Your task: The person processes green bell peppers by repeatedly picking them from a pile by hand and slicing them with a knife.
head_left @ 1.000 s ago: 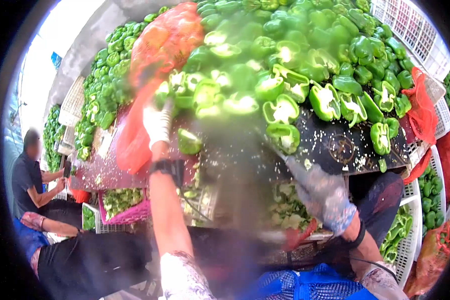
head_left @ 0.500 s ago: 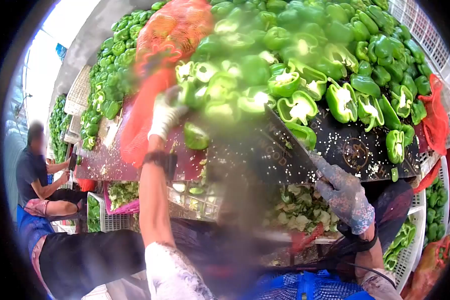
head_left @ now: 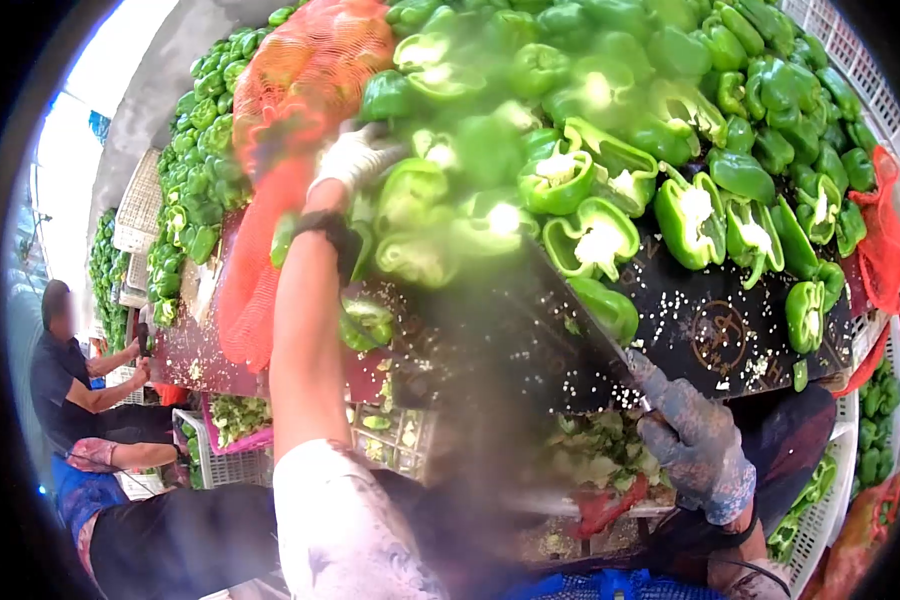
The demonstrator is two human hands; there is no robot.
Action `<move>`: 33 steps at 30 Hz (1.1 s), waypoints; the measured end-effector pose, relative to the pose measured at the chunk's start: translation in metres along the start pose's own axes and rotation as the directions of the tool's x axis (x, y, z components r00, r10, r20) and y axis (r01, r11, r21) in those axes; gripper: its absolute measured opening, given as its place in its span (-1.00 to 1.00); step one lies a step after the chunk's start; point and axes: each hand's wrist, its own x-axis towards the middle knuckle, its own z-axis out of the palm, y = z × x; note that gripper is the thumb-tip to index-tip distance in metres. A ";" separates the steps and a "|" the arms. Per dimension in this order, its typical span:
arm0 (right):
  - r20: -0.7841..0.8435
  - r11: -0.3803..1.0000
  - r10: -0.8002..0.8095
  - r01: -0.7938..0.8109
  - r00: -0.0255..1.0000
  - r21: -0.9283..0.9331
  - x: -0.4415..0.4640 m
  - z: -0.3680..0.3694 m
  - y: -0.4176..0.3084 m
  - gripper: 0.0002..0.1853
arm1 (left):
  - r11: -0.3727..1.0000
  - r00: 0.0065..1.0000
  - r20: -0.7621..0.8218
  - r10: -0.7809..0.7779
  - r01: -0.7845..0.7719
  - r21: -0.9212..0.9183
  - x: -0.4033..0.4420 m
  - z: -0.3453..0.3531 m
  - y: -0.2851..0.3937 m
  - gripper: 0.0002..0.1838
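Red mesh [head_left: 315,70] (peppers [head_left: 745,172] bright green)

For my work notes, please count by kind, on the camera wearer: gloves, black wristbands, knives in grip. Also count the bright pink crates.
Gloves: 2 (white glove, left; grey patterned glove, right)
Black wristbands: 2 (left wristband, right wristband)
Knife: 1
Pink crate: 1
Total: 6

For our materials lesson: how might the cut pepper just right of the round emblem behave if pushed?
The cut pepper would probably rock, its skin being curved. It looks stiff, holding its shape around the pale core, and perhaps slippery where glossy.
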 end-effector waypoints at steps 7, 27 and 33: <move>-0.032 0.999 -0.004 0.002 0.999 -0.035 -0.003 -0.001 0.004 -0.37 | 0.986 0.952 0.298 0.069 -0.020 -0.164 -0.071 -0.013 0.010 -0.58; -0.005 0.996 -0.020 0.019 1.000 -0.084 -0.002 -0.007 0.010 -0.33 | 0.854 0.990 -0.068 -0.125 0.072 -0.516 0.056 -0.009 0.045 -0.26; -0.111 0.996 -0.045 0.036 0.993 -0.081 -0.006 -0.004 0.009 -0.36 | 0.737 0.972 -0.127 -0.195 0.060 -0.673 -0.042 -0.074 0.080 -0.30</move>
